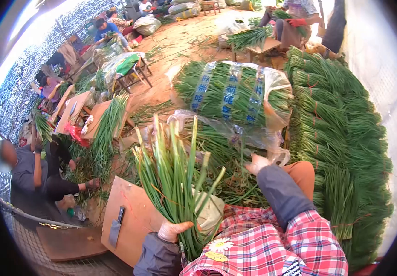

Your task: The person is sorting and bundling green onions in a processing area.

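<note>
My left hand (173, 231) is closed round a bunch of garlic chives (170, 184) held upright, pale cut ends at the top. A wooden board (134, 207) lies just left of it, with a black-handled knife (117, 225) on top. My right hand (257, 164) reaches forward with curled fingers at the near edge of a big plastic-wrapped bale of chives (217, 92). Loose stalks (235, 179) are heaped below that hand; what its fingers pinch, if anything, I cannot make out. Clear plastic film (217, 126) hangs from the bale's front.
Tied chive bundles (327, 124) are stacked in a tall row along the right wall. A seated person (28, 165) is at the left, beside boards (74, 110) bearing chives and another knife. Further people work at the back, near a stool (134, 76) and filled sacks (182, 9).
</note>
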The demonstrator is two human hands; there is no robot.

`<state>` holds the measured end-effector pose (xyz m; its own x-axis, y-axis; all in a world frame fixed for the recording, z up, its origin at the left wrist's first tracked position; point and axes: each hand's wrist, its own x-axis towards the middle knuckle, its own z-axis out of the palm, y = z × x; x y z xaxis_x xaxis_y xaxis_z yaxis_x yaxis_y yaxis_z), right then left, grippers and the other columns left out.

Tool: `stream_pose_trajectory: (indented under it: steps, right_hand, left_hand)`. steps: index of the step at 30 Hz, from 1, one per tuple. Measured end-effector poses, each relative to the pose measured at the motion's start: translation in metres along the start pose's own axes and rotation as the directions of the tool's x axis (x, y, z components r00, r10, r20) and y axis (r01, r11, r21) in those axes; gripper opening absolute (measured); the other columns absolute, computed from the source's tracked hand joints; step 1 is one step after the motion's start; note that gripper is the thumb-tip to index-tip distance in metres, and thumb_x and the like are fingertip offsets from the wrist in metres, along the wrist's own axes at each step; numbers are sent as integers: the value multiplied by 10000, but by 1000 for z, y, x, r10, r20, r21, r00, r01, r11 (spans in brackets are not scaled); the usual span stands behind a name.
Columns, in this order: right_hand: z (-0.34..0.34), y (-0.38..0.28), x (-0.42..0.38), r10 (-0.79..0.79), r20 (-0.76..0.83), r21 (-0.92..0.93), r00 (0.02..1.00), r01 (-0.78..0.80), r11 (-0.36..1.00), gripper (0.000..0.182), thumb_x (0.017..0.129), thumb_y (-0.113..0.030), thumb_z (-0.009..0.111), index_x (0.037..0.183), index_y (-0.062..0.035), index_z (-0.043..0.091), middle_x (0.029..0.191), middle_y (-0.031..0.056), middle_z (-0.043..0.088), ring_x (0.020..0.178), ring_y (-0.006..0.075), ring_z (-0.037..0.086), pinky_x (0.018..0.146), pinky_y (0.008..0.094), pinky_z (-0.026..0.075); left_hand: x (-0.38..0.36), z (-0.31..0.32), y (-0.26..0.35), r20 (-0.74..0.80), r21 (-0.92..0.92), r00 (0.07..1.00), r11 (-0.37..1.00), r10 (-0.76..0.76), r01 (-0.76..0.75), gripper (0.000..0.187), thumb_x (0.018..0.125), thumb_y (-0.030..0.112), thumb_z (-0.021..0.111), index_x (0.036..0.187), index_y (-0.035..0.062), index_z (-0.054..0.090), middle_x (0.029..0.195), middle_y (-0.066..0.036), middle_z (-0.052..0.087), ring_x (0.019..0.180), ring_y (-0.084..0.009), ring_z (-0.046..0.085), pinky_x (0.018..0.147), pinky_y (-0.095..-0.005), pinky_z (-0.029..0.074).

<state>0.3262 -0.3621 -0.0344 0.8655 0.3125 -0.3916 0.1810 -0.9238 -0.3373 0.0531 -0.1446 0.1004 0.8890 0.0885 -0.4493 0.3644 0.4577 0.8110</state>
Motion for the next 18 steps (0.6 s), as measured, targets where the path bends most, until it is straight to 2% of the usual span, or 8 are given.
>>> stream_pose_trajectory:
  steps: [2, 3, 4, 6, 8, 11, 14, 18]
  right_hand:
    - [14, 1, -11, -94, 421, 251, 902, -16, 968, 584, 779, -466, 595, 1155, -22, 554, 1040, 173, 627, 926, 277, 614, 805, 380, 460]
    - [23, -5, -28, -327, 626, 581, 708, -143, 801, 637, 770, -476, 612, 1215, -34, 503, 1085, 156, 613, 958, 267, 602, 847, 375, 444]
    - [37, -13, -47, -600, 647, 762, 471, -369, 532, 700, 761, -486, 630, 1275, -46, 453, 1130, 138, 599, 990, 258, 589, 888, 370, 428]
    - [62, -42, -76, -787, 448, 888, 424, -309, 339, 725, 780, -461, 639, 1337, -80, 374, 1183, 102, 567, 1035, 235, 559, 950, 357, 388]
    - [45, -90, -100, -937, 58, 870, 343, -477, -121, 683, 790, -402, 656, 1324, -73, 386, 1219, 111, 533, 1051, 224, 549, 981, 365, 365]
    - [25, -121, -96, -875, -34, 725, 483, -591, -355, 693, 779, -360, 676, 1328, -68, 370, 1240, 112, 514, 1083, 224, 534, 958, 400, 409]
    - [20, -130, -98, -723, 133, 808, 677, -497, -317, 580, 763, -277, 706, 1239, -61, 455, 1162, 88, 557, 1031, 207, 558, 920, 389, 446]
    - [36, -128, -99, -718, 175, 669, 674, -617, -415, 434, 766, -133, 645, 1166, -39, 505, 1083, 90, 596, 970, 223, 595, 889, 384, 473]
  left_hand:
    - [1, -11, 1, -1, -56, 999, 998, -43, 42, 400, 681, 139, 721, 994, -34, 541, 780, -174, 636, 686, -270, 630, 629, -367, 525]
    - [3, -12, -1, -2, -39, 999, 999, -35, 35, 406, 682, 128, 714, 1012, -31, 540, 812, -172, 635, 699, -266, 631, 635, -365, 526]
    - [5, -14, -1, 2, -16, 1000, 999, -27, 27, 412, 684, 118, 708, 1030, -29, 538, 844, -170, 635, 711, -263, 632, 640, -363, 527]
    - [13, -5, -2, 13, -15, 999, 999, 30, -30, 445, 687, 89, 703, 1077, -20, 520, 892, -154, 629, 732, -256, 631, 655, -359, 528]
    - [21, 16, -6, 14, -49, 993, 992, 115, -114, 501, 687, 50, 708, 1135, -7, 490, 925, -127, 618, 749, -249, 629, 674, -354, 528]
    - [26, 20, -32, -77, 153, 970, 964, 230, -216, 699, 643, 25, 763, 1235, 4, 392, 1083, -77, 554, 944, -191, 562, 831, -320, 467]
    - [25, 29, -40, -165, 266, 917, 912, 363, -313, 851, 592, 47, 816, 1279, 11, 316, 1155, -87, 511, 1015, -194, 532, 890, -317, 437]
    - [21, 28, -51, -209, 231, 877, 893, 433, -386, 975, 525, 33, 848, 1316, 42, 278, 1240, -103, 450, 1082, -211, 503, 908, -328, 432]
